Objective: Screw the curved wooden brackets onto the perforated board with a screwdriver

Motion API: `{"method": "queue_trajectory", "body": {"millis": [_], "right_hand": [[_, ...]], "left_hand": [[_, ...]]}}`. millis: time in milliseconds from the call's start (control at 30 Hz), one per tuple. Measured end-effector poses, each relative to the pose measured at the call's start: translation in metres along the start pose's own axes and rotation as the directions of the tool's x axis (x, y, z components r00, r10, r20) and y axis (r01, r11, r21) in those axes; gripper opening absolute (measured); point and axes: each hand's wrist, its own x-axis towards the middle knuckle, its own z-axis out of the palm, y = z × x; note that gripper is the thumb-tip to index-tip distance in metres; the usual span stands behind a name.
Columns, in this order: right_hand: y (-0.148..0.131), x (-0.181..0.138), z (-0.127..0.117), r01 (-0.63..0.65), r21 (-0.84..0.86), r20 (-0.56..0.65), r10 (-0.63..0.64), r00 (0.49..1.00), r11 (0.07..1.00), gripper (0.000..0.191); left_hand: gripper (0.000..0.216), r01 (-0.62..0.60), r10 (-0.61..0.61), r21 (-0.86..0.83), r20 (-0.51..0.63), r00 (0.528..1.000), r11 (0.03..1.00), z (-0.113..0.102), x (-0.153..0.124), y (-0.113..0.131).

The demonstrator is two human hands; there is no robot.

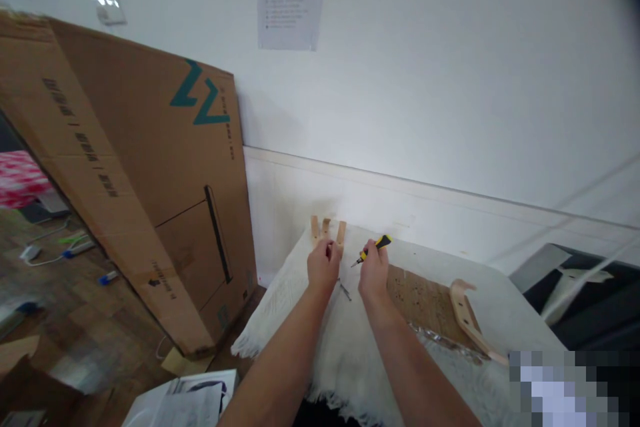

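Note:
My left hand (324, 265) is closed around a small pale wooden piece (327, 231) with three upright prongs, held over the far end of a white fluffy cover (320, 340). Close beside it, my right hand (373, 271) grips a screwdriver with a yellow and black handle (376, 247), its tip pointing left toward the wooden piece. A small metal screw (345, 290) lies on the cover just below the two hands.
A brown cork-like board (423, 303) and a curved wooden part (467, 320) lie on the cover to the right. A large cardboard box (150, 173) leans on the wall at the left. Papers (183, 400) and cables litter the wooden floor.

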Motion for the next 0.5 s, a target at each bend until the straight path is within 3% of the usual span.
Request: {"method": "queue_trajectory", "body": {"millis": [100, 200, 367, 500], "right_hand": [[0.035, -0.005, 0.002, -0.093, -0.029, 0.049, 0.095, 0.994, 0.995, 0.03], [0.055, -0.004, -0.001, -0.109, -0.053, 0.158, 0.116, 0.981, 0.993, 0.032], [0.066, 0.003, -0.003, -0.156, -0.035, 0.236, 0.16, 0.958, 0.987, 0.033], [0.068, 0.001, -0.004, -0.146, -0.019, 0.292, 0.145, 0.945, 0.989, 0.028]], "left_hand": [[0.025, -0.041, 0.042, 0.055, -0.011, 0.999, 0.998, 0.007, -0.002, -0.007], [0.025, -0.063, 0.051, 0.125, 0.097, 0.994, 0.99, 0.012, -0.001, -0.006], [0.039, -0.001, -0.02, 0.131, 0.16, 0.987, 0.991, 0.017, -0.001, -0.009], [0.039, -0.023, -0.006, 0.136, 0.206, 0.979, 0.99, 0.021, 0.001, -0.014]]}}
